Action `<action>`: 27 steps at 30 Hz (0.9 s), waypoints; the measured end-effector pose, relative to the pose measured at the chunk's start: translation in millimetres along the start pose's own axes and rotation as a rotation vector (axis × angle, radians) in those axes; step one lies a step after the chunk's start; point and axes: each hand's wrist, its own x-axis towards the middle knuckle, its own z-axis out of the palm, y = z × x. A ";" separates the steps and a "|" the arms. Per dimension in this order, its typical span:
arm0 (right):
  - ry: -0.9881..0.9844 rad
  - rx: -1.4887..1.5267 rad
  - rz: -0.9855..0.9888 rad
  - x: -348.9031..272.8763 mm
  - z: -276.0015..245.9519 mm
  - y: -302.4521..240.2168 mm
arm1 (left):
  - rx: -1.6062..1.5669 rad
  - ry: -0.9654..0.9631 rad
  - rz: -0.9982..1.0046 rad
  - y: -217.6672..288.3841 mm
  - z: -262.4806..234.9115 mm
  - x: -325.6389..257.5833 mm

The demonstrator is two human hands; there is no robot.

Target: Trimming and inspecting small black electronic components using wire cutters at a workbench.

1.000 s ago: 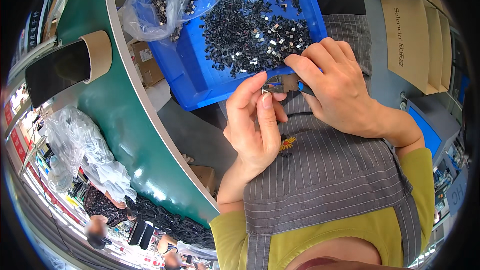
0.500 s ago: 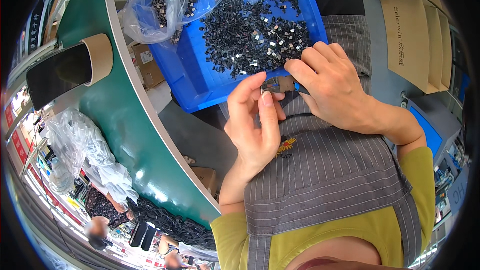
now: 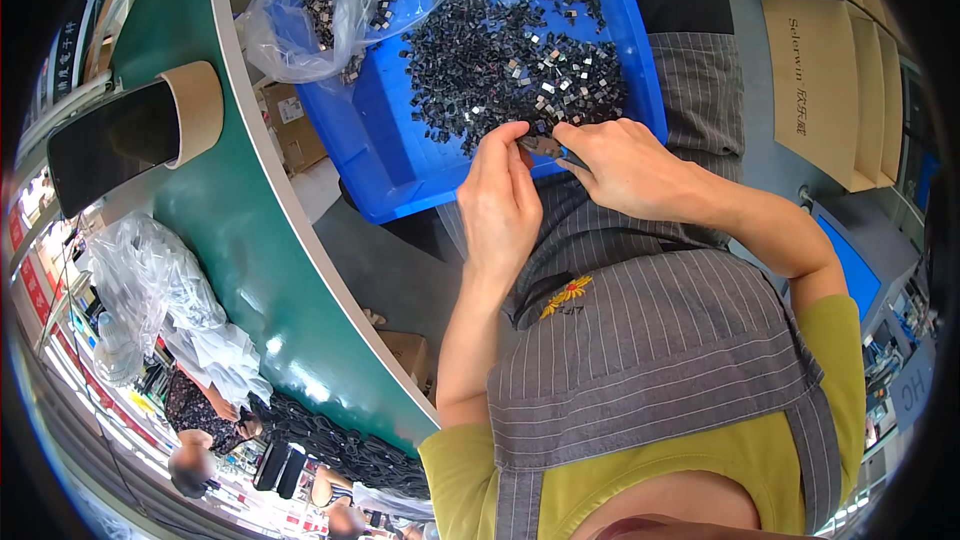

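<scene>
My left hand (image 3: 500, 195) is closed in a pinch at the near edge of a blue plastic bin (image 3: 385, 205). Whatever sits between its fingertips is too small and covered to make out. Just beside it, my right hand (image 3: 635, 168) wraps round a hand tool that looks like pliers (image 3: 543, 146), its brownish metal head pointing at the left fingertips. Much of the tool's handle is hidden in my palm. Beyond both hands, the bin holds a heap of small black parts (image 3: 470, 60), many with silvery square ends.
Clear plastic bags (image 3: 300, 35) holding more parts lie over the bin's far left side. To the left runs a green-topped table (image 3: 240, 250) with a phone (image 3: 110, 145) in a cardboard ring, crumpled plastic bags (image 3: 160, 280) and black cables (image 3: 340, 445). Cardboard boxes (image 3: 825, 90) stand at right.
Both hands have moved slightly away from me, over the bin's near edge. My left fingers have closed together, and the tool in my right hand has shifted left and forward.
</scene>
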 end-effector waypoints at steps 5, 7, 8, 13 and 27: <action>-0.189 0.310 0.032 -5.6 -21.7 -9.6 | 0.061 -0.085 0.141 6.2 -21.2 7.5; -0.166 0.337 0.014 -9.2 -20.4 -9.1 | -0.044 -0.142 0.045 11.3 -28.2 8.1; -0.146 0.364 -0.007 -11.3 -19.7 -9.1 | -0.046 -0.145 0.047 14.8 -30.8 8.7; 0.330 -0.097 -0.128 -16.1 -27.0 -9.9 | -0.374 -0.279 -0.251 19.7 -45.2 5.7; 0.498 -0.409 -0.375 -22.5 -32.9 -13.9 | -0.635 -0.369 -0.325 38.7 -52.7 7.7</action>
